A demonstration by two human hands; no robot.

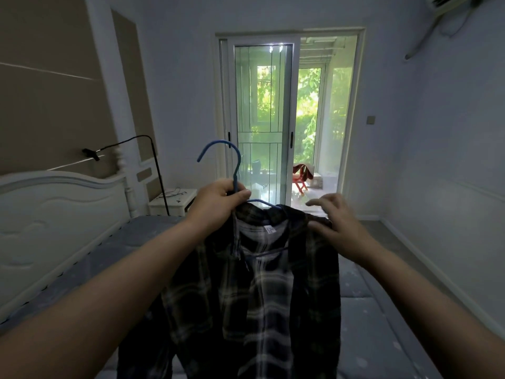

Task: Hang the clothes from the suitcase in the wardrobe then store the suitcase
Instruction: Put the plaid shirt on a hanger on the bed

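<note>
The left hand (pixel 220 201) grips the neck of the blue hanger (pixel 235 170), holding the plaid shirt (pixel 262 283) over the bed (pixel 355 291). The right hand (pixel 337 222), fingers spread, rests on its shoulder; that side looks barely seated and may slip off.

Nothing here can be read. A small white tag (pixel 270 230) sits inside the collar of the plaid shirt (pixel 273 291), with a faint dark mark on it, too blurred to make out.
</note>
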